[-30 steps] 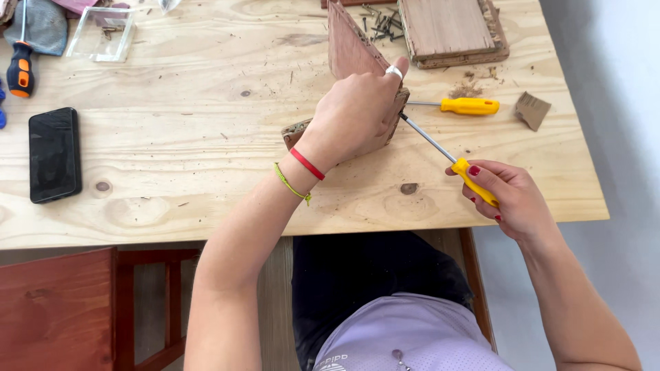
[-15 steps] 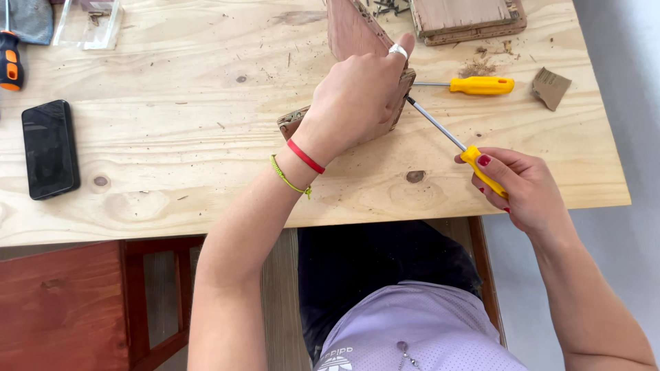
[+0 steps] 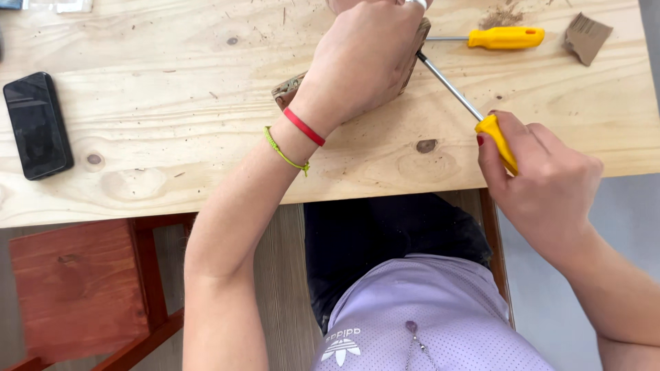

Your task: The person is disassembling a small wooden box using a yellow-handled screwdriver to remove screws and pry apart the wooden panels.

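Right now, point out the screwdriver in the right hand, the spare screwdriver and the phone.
Held screwdriver (image 3: 450,86), head view: on its bare metal shaft.
Spare screwdriver (image 3: 505,37), head view: on its yellow handle.
Phone (image 3: 38,125), head view: on its dark screen.

Lilac mesh shirt (image 3: 426,323); red band (image 3: 304,128), green cord (image 3: 285,152); red nails.

We see a brown wooden block (image 3: 292,88) at the upper centre of the frame, lying on the pale plywood, mostly covered so only its worn corner and one edge show. Our screwdriver (image 3: 474,120), with its yellow handle and thin steel shaft, slants from centre right up-left, its tip meeting the block's right edge.
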